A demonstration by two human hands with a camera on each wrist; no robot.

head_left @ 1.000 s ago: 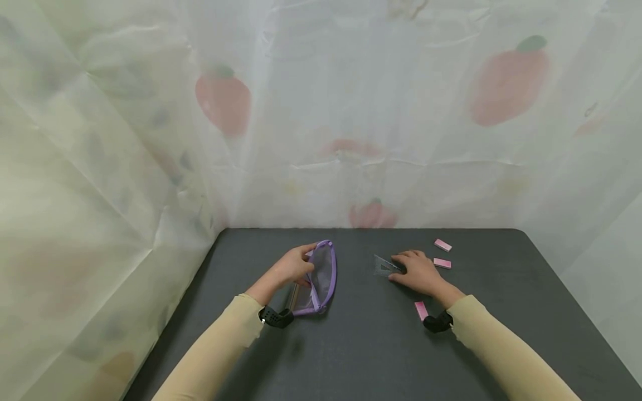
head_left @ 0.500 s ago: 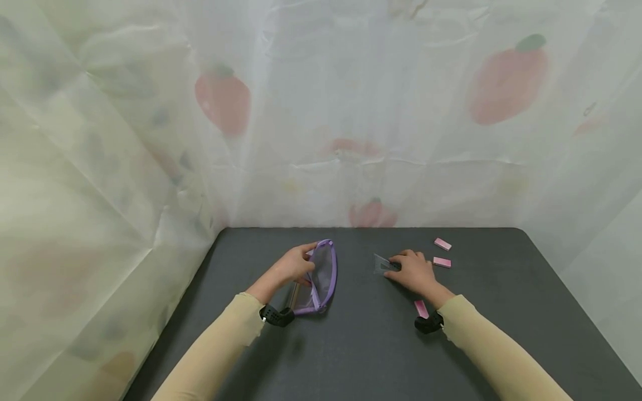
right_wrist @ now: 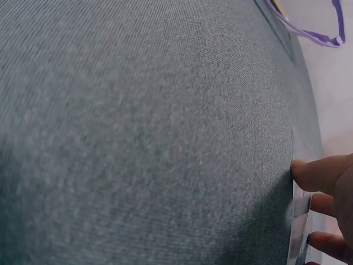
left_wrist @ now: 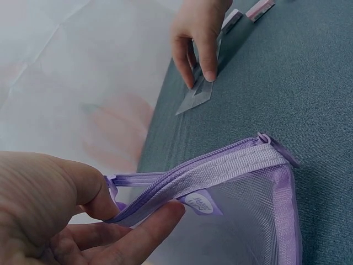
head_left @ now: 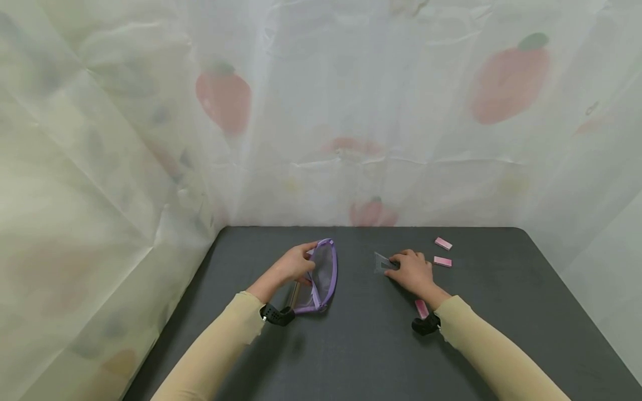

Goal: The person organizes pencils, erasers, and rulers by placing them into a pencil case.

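A purple mesh pouch [head_left: 325, 274] lies on the dark table [head_left: 361, 345], its zipper edge raised. My left hand [head_left: 291, 266] pinches that zipper edge [left_wrist: 182, 182] between thumb and fingers. To the right lies a clear triangle ruler [head_left: 379, 262]. My right hand [head_left: 412, 271] rests over its right part, fingers curled. In the left wrist view the right hand's fingertips [left_wrist: 208, 72] press on the ruler [left_wrist: 194, 98]. In the right wrist view the thumb [right_wrist: 322, 172] sits against the ruler's edge [right_wrist: 300, 223], with fingers on its other side.
Three pink erasers lie near the right hand: one [head_left: 443, 243] at the back, one [head_left: 442, 261] beside the knuckles, one [head_left: 421, 308] by the wrist. A white printed sheet [head_left: 351, 111] walls the table at the back and sides.
The right hand and forearm have drawn slightly left and closer over the triangle ruler, covering more of it. The left hand and pouch have not moved.
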